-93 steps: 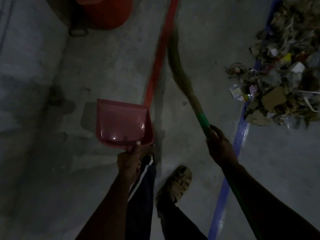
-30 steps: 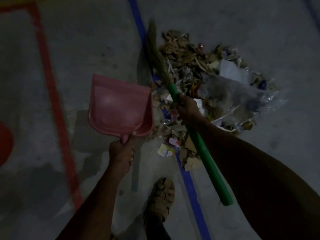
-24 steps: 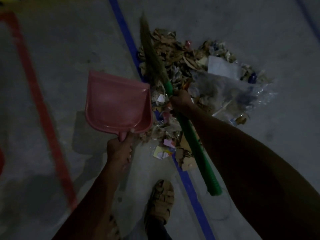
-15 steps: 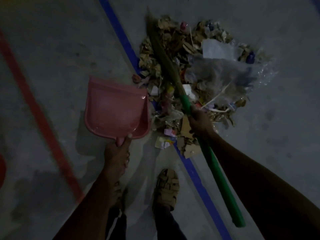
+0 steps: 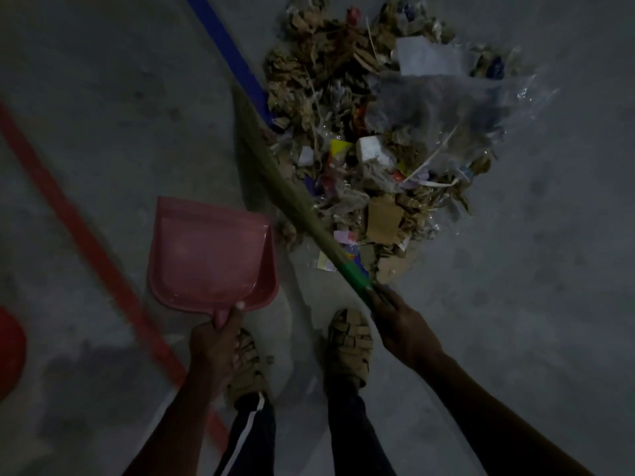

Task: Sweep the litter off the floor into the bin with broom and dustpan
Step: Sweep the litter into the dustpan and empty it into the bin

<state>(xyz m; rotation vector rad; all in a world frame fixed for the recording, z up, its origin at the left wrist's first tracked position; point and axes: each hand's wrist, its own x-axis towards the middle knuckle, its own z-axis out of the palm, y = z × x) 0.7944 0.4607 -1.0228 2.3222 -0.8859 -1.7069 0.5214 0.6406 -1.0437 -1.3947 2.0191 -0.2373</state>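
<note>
- The left hand [image 5: 214, 341], low and left of centre in the frame, grips the short handle of a pink dustpan [image 5: 209, 259], fingers curled round it and thumb laid on top.
- The dustpan sits left of centre with its wide mouth pointing toward the top of the frame; no litter shows inside it, and I cannot tell whether its lip touches the floor.
- The right hand [image 5: 400, 322], low and right of centre, grasps the green handle of the broom [image 5: 285, 190], fingers wrapped round the shaft.
- From that hand the broom slants up and to the left, its brown bristle bundle lying along the left edge of the litter pile [image 5: 374, 139].
- The litter fills the upper middle and upper right of the frame: crumpled brown paper, cardboard scraps, small coloured bits, a white sheet and a clear plastic bag [image 5: 457, 108].
- A blue floor line [image 5: 226, 56] runs from the top edge down under the pile.
- A red floor line [image 5: 86, 242] crosses the left side diagonally.
- A red rounded object [image 5: 10, 352], cut off by the left edge, may be the bin; I cannot tell.
- Two feet in tan sandals [image 5: 350, 345] stand at lower centre on the grey floor [image 5: 536, 304].
</note>
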